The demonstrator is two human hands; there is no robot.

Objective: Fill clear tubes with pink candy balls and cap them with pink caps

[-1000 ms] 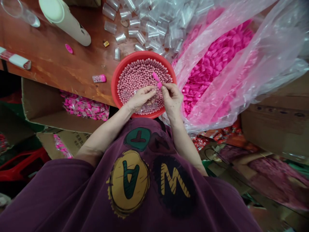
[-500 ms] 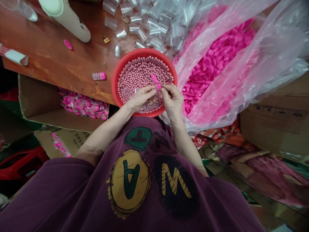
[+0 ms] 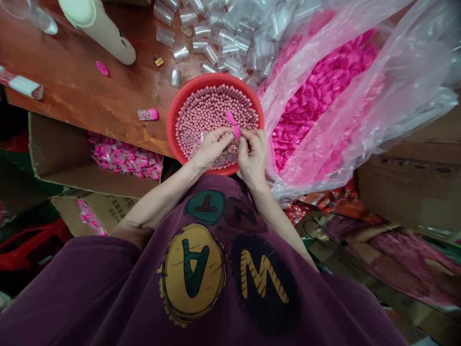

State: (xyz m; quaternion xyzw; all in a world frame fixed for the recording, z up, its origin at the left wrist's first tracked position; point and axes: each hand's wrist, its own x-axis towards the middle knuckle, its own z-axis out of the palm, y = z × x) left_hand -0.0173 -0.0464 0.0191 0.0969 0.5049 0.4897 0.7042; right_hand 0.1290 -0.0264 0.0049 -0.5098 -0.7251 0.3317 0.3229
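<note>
Over a red basin [image 3: 173, 115] of small pink balls [image 3: 216, 103], both my hands meet at a pink flip cap [image 3: 236, 131], whose lid stands open and points away from me. My left hand [image 3: 210, 150] is closed on a small clear plastic container at the cap's left side, mostly hidden by the fingers. My right hand [image 3: 252, 156] pinches the cap from the right, thumb and fingers together. Below and left of my left hand's fingers, clear plastic shows among the balls inside the basin.
Clear plastic cups [image 3: 225, 43] lie heaped behind the basin. To the right is a plastic bag [image 3: 363, 120] of pink caps [image 3: 324, 86]. A filled container [image 3: 147, 114] lies on the wooden table [image 3: 122, 103]; a cardboard box [image 3: 61, 154] holds more. A white bottle [image 3: 104, 33] lies at back left.
My right hand has shifted slightly left and down, its fingers now more bunched against the cap. The cap has barely moved, and my left hand stays on the container.
</note>
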